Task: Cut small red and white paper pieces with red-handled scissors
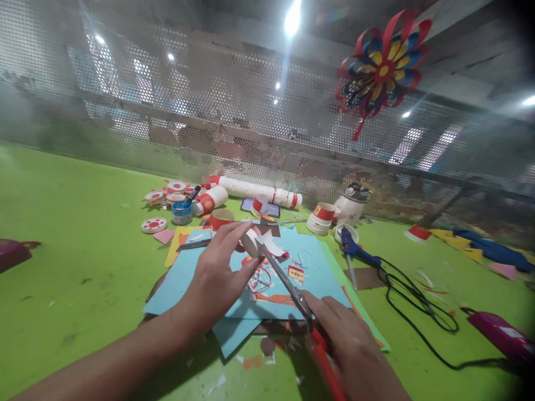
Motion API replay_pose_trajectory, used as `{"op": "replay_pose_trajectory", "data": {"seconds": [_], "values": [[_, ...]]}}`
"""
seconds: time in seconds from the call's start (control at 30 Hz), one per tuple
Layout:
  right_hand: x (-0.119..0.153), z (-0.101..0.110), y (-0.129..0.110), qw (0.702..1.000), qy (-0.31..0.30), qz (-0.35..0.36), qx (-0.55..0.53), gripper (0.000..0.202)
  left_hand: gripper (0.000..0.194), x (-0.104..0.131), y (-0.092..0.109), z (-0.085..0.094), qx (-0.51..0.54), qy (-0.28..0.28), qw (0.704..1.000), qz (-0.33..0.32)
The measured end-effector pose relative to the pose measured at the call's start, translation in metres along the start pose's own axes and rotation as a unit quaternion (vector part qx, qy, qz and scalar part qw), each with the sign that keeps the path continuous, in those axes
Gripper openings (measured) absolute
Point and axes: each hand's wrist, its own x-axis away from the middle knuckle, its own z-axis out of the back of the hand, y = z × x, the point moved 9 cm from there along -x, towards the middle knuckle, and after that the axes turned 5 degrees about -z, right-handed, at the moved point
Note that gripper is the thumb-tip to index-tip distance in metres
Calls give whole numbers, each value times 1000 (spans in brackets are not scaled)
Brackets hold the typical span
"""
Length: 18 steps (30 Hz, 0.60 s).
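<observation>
My left hand [221,264] grips a small white paper cup piece [251,243] between thumb and fingers, above light blue paper sheets [184,295]. Wrapped round the orange handles of a pair of scissors [288,282], my right hand [345,337] keeps the blades pointing up and left. Their tips meet the edge of the cup piece, where a white strip [272,245] curls off to the right. Below lie thin red and white paper trimmings [261,278] and a small red and cream paper scrap [296,273]. My left fingers hide part of the cup piece.
At the right a blue glue gun [359,249] rests by stacked paper cups [321,217], its black cord looping over the green table [75,312]. Behind are a phone [270,209], a long white tube [254,189] and a blue-lidded jar [182,213]. A paper flower [383,71] hangs above.
</observation>
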Motion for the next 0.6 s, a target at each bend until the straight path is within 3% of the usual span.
{"op": "replay_pose_trajectory", "data": {"seconds": [0.33,0.6], "values": [[0,4,-5,997,49,42,31,38,46,0,2,0,8,-6,1000,1],[1,4,-4,997,48,38,42,43,46,0,2,2,14,-3,1000,7]]}}
